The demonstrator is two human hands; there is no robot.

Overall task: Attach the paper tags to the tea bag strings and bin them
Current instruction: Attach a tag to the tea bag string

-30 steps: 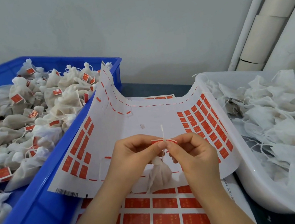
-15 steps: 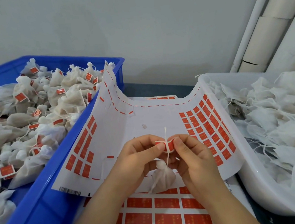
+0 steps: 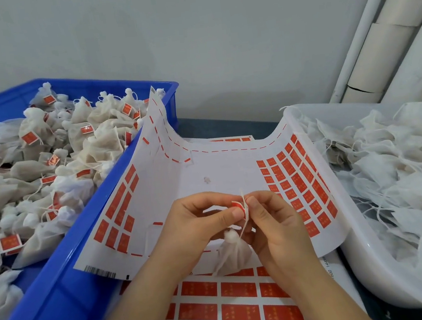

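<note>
Small packing workshop: blue crate (image 3: 62,297) of tagged tea bags (image 3: 45,159), label sheets (image 3: 236,308).

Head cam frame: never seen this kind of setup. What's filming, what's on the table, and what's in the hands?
There is no robot here. One camera worn on a person's head looks forward and down at their two bare hands. The left hand and right hand both pinch a small red paper tag against the string of a tea bag, which sits just below the hands. Under them lies a curled, partly used tag sheet, on top of a flat sheet of red tags. The blue crate on the left holds bags that already carry red tags. The white tub on the right holds bags with no tags showing.
</note>
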